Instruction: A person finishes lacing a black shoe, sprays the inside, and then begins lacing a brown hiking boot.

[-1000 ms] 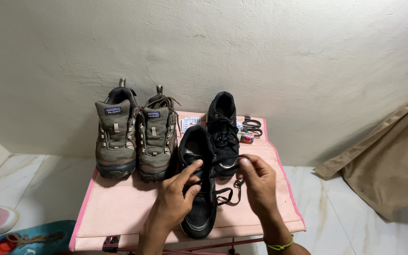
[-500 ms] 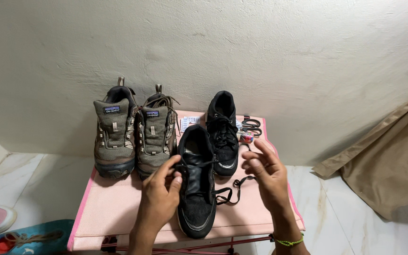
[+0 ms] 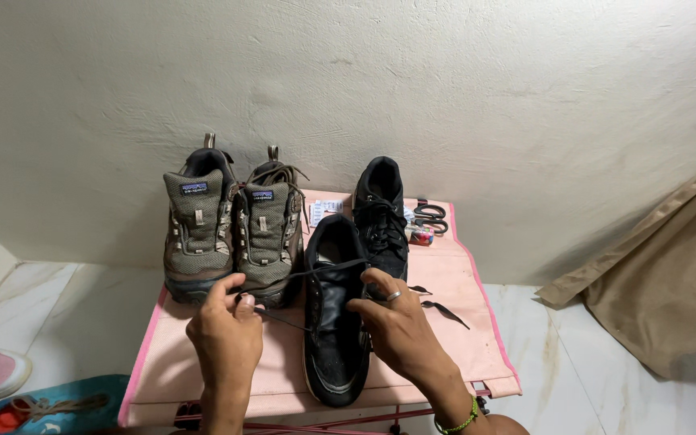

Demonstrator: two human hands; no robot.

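Left hand (image 3: 225, 326) pinching the lace (image 3: 283, 318), right hand (image 3: 396, 322) clasping the near shoe (image 3: 336, 322): best drawn taut and level.

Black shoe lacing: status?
Done: far black shoe looks laced. In hand: left hand pinches a black lace crossing the near black shoe; right hand steadies its side. Left: its upper eyelets look unlaced, no bow.
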